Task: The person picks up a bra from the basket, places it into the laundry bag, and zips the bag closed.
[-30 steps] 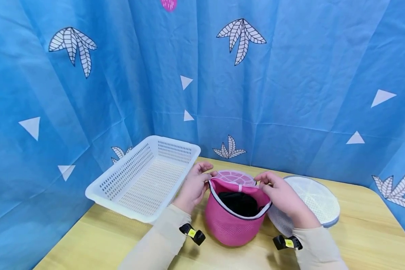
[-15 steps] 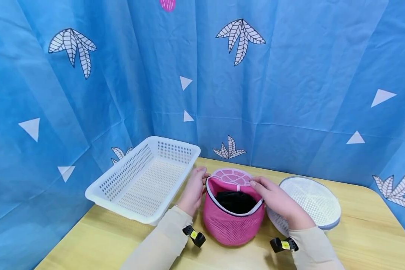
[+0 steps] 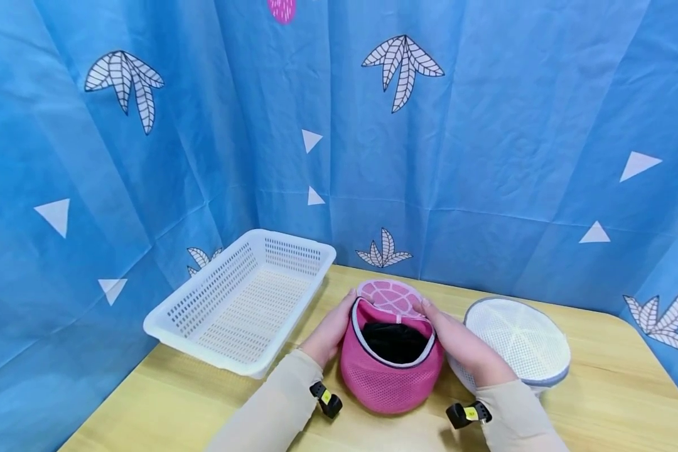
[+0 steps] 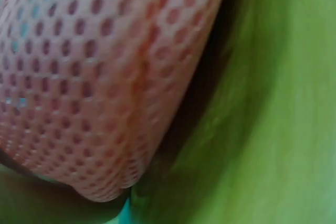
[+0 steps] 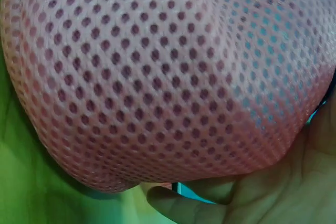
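Note:
A pink mesh laundry bag (image 3: 387,386) with a pale rim and dark zip edge stands on the table, its mouth unzipped. Black cloth (image 3: 395,342) shows inside. The round pink lid (image 3: 392,296) with white lines is folded back behind the mouth. My left hand (image 3: 329,329) holds the bag's left side, close to the rim. On the right, my right hand (image 3: 463,342) grips the rim beside the lid, thumb on top. Pink mesh (image 4: 79,77) fills much of the left wrist view. In the right wrist view, fingers (image 5: 189,208) curve round the far side of the bag.
To the left stands a white perforated plastic basket (image 3: 254,311). A white mesh bag with a grey-blue edge (image 3: 520,336) lies right of the pink one, partly behind my right hand. A blue patterned curtain (image 3: 486,157) hangs behind the wooden table (image 3: 604,370).
Both hands have moved down from the raised rear rim to the bag's sides. The lid has tipped further back, showing more of its face.

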Available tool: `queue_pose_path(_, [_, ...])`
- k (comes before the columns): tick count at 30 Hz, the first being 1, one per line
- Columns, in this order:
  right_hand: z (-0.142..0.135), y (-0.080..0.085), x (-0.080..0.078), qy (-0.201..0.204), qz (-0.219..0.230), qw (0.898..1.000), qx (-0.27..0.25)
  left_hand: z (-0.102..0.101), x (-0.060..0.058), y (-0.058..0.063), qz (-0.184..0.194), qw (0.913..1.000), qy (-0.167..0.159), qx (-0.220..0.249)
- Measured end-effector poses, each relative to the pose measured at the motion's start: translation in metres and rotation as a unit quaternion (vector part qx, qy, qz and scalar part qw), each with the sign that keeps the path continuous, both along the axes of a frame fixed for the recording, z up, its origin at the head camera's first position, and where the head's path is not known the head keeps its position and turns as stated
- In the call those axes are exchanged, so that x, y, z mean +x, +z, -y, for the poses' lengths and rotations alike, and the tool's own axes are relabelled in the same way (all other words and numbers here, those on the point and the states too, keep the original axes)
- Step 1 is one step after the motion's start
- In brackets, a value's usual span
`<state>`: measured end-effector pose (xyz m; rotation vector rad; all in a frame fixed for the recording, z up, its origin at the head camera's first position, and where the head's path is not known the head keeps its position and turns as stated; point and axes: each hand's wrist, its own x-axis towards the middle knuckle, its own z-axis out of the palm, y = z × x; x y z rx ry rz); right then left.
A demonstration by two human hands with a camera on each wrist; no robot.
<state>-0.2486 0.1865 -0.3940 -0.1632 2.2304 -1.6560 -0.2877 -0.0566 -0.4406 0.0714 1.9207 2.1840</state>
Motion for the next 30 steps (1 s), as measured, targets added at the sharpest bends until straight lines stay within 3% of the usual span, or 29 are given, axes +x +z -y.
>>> queue_pose_path(8, [0.007,-0.010,-0.005,0.001,-0.010,1.000,0.000,-0.002,-0.004,-0.002,0.000,0.9941,-0.042,0.100])
queue_pose_path(14, [0.009,-0.018,-0.005,-0.008,-0.015,1.000,-0.003,0.001,-0.005,-0.011,0.012,0.9941,-0.045,0.098])
queue_pose_path(19, [0.009,-0.020,-0.006,-0.034,-0.025,0.999,-0.024,0.002,-0.004,-0.011,-0.005,0.9923,-0.055,0.110])
queue_pose_path(25, [0.009,-0.021,-0.008,-0.063,-0.051,0.994,-0.080,0.002,-0.004,-0.008,-0.070,0.9922,-0.033,0.098])
queue_pose_path(30, [0.005,-0.019,-0.008,-0.054,-0.046,0.988,-0.137,0.001,-0.002,-0.008,-0.121,0.9868,-0.021,0.106])
